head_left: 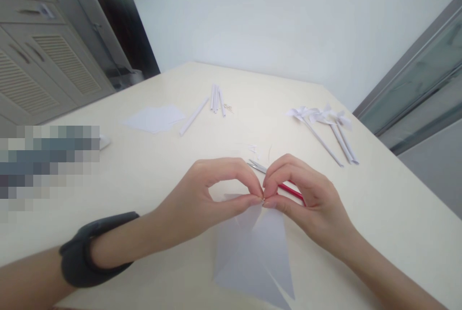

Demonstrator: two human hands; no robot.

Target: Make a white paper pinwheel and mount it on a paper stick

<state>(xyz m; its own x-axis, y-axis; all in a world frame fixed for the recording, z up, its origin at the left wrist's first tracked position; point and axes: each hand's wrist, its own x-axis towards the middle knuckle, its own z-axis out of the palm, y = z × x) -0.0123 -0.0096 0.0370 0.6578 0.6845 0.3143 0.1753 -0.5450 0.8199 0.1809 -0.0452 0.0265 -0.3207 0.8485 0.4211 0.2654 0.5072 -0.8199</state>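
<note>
A white sheet of paper [245,257] with slits cut into it lies in front of me, one flap rising to my fingertips. My left hand [220,192] pinches thumb and forefinger together at the top of that flap. Directly beside it, my right hand [306,199] is also pinched, fingertips touching the left ones. Between them shows a tiny yellowish thing [263,199], too small to name. Scissors with red handles [294,192] lie behind my right hand, which partly hides them. Their metal blades point to the left.
White paper sheets [153,118] lie at back left. Rolled paper tubes [215,97] and small yellowish bits [228,108] are beyond, near a single tube [195,116]. Paper pinwheels [319,116] on sticks lie at right. Thin white scraps [253,148] sit beyond the scissors.
</note>
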